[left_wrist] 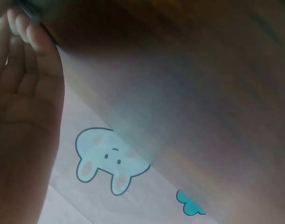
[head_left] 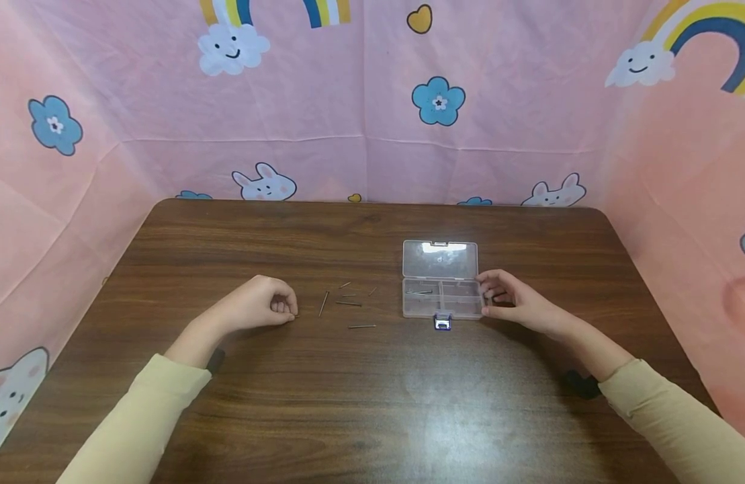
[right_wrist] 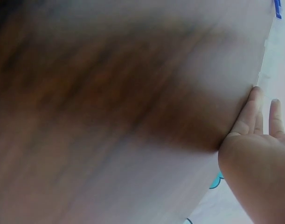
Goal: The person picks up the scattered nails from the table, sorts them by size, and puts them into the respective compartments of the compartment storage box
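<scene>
In the head view my left hand [head_left: 265, 304] is low over the table, left of several loose metal nails. Its fingers are curled, and thumb and forefinger pinch what looks like a small nail, mostly hidden. The nearest loose nail [head_left: 324, 304] lies slantwise just right of that hand; another nail [head_left: 362, 327] lies closer to the front. My right hand [head_left: 517, 304] grips the right side of a clear plastic box [head_left: 459, 314], thumb at its front corner. The divided box has its lid [head_left: 441, 261] folded back, and a nail [head_left: 419, 292] lies in its left part.
A blue-edged latch [head_left: 443, 322] sticks out from the box's front. The brown wooden table [head_left: 372, 410] runs back to a pink patterned cloth [head_left: 324, 101], which also hangs at both sides. Both wrist views show mostly blurred tabletop.
</scene>
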The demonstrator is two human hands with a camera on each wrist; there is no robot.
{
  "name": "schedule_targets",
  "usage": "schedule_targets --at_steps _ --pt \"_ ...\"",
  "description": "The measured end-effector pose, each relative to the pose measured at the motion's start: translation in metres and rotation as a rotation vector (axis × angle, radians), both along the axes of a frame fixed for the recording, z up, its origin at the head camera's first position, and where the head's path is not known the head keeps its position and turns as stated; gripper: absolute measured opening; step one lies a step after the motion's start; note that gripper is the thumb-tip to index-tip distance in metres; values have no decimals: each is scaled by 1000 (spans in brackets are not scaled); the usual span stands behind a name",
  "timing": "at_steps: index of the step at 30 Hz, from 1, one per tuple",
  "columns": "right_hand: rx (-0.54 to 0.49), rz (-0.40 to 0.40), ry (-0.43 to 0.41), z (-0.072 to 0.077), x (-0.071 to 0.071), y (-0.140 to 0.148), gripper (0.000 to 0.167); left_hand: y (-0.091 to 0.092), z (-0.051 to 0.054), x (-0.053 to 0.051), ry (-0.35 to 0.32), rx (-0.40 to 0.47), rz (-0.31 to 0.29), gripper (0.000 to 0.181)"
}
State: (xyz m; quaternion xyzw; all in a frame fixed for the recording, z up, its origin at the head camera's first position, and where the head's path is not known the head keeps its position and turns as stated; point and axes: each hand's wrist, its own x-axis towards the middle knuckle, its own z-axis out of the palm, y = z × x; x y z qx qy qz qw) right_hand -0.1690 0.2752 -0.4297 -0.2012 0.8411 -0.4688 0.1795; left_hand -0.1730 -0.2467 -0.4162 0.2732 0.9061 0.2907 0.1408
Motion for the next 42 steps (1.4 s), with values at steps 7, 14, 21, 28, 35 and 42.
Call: schedule_targets --at_steps 7,14,21,28,35,42 --pt "9 0 6 2 1 -1 55 1 -4 -3 3 -4 18 18" --pt "4 6 10 1 0 0 55 2 -3 -5 2 -26 7 18" --pt "-7 18 12 0 0 1 54 8 -2 -9 22 -31 5 17" --pt "-9 22 8 0 0 1 54 20 -3 -18 85 -14 -15 16" --pt "-7 17 7 -1 0 0 54 43 -2 -25 112 -3 -38 13" --pt "-15 16 11 -1 0 0 54 63 2 -33 131 1 -65 12"
